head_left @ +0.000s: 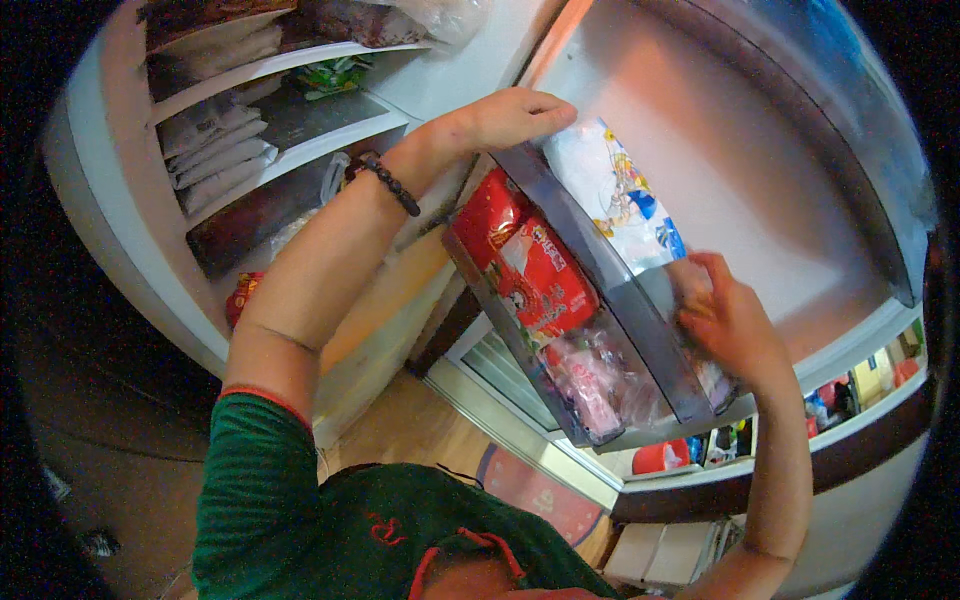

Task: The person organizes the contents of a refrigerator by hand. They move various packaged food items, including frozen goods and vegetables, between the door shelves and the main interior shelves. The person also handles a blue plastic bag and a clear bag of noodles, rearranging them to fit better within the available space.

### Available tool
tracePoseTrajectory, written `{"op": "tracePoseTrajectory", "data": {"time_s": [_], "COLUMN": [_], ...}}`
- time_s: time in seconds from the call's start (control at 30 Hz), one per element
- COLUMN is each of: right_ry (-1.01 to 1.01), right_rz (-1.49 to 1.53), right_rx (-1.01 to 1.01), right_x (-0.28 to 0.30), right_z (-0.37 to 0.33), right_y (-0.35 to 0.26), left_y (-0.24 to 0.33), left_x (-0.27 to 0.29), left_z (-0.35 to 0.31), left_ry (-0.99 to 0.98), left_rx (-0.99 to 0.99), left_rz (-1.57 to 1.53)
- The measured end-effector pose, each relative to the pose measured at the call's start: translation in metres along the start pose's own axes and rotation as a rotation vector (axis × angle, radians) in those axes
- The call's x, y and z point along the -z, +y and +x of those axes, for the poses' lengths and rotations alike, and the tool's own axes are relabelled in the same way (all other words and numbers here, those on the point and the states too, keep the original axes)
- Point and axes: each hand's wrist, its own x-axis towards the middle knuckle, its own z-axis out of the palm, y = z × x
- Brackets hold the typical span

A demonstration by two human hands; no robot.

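Note:
My left hand (525,118), with a dark beaded bracelet on its wrist, is closed at the far end of a white plastic bag (605,190) printed with blue and yellow figures. Its thumb meets the bag's edge; the other fingers are mostly hidden. The bag stands beside the grey translucent wall of a door bin (600,255). At the bag's near end is my right hand (735,320), fingers bent and smeared by motion, so its grip does not show. Red packets (545,280) and a clear pack with pink contents (585,385) fill the bin's other side.
Fridge shelves (290,150) on the left hold white packets and a green pack. The white inner door panel (690,110) rises at the right. Lower right stands a shelf (740,465) with a red container (662,456). A pinkish mat (535,490) lies on the wooden floor.

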Motion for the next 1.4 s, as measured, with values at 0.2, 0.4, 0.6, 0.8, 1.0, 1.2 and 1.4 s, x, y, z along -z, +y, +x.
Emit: {"op": "tracePoseTrajectory", "data": {"time_s": [0.2,0.4,0.6,0.8,1.0,1.2,1.4], "right_ry": [0.225,0.152,0.101,0.157,0.314,0.702,0.595], "right_rz": [0.485,0.33,0.668,0.572,0.344,-0.069,-0.291], "right_rx": [0.075,0.007,0.093,0.131,0.228,0.412,0.317], "right_x": [-0.037,-0.01,0.001,-0.007,-0.002,0.001,-0.01], "right_z": [0.073,0.046,0.041,0.046,0.07,0.138,0.158], "right_y": [0.014,0.006,-0.007,-0.005,-0.012,-0.007,-0.035], "left_y": [0.0,0.018,0.061,0.039,0.02,0.024,0.022], "left_x": [-0.01,-0.011,-0.031,0.023,0.023,0.006,-0.008], "left_z": [0.007,-0.004,0.009,0.02,0.019,-0.001,-0.028], "left_ry": [0.037,0.261,-0.213,-0.304,-0.237,0.373,0.117], "left_rx": [-0.042,-0.411,-0.65,-0.471,-0.534,-0.662,-0.507], "left_rz": [0.187,0.284,0.602,0.585,0.61,0.728,0.474]}}
